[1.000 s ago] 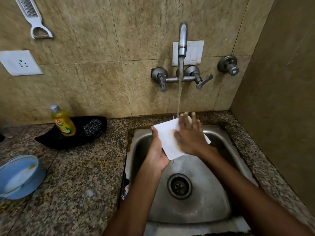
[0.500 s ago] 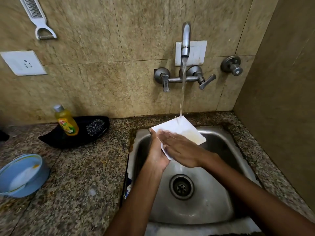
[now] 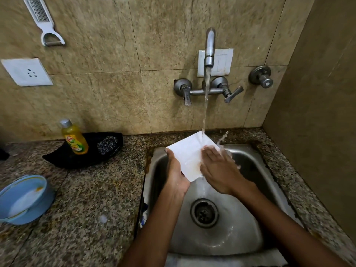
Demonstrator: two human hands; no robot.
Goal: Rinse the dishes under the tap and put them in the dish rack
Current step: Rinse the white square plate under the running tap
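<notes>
A white square plate (image 3: 189, 153) is held tilted over the steel sink (image 3: 248, 234), its far corner under the stream from the wall tap (image 3: 209, 49). My left hand (image 3: 176, 170) grips the plate's left edge from below, thumb on top. My right hand (image 3: 217, 166) lies flat on the plate's right half with straight fingers, and water splashes off them. No dish rack is in view.
Two stacked blue bowls (image 3: 23, 199) with suds sit at the counter's left edge. A black tray (image 3: 63, 158) at the back holds a yellow soap bottle (image 3: 74, 137) and a steel scrubber (image 3: 108, 144). A wall rises close on the right.
My right hand has slid across the plate from its near left part to the right half. The plate stays under the stream in my left hand.
</notes>
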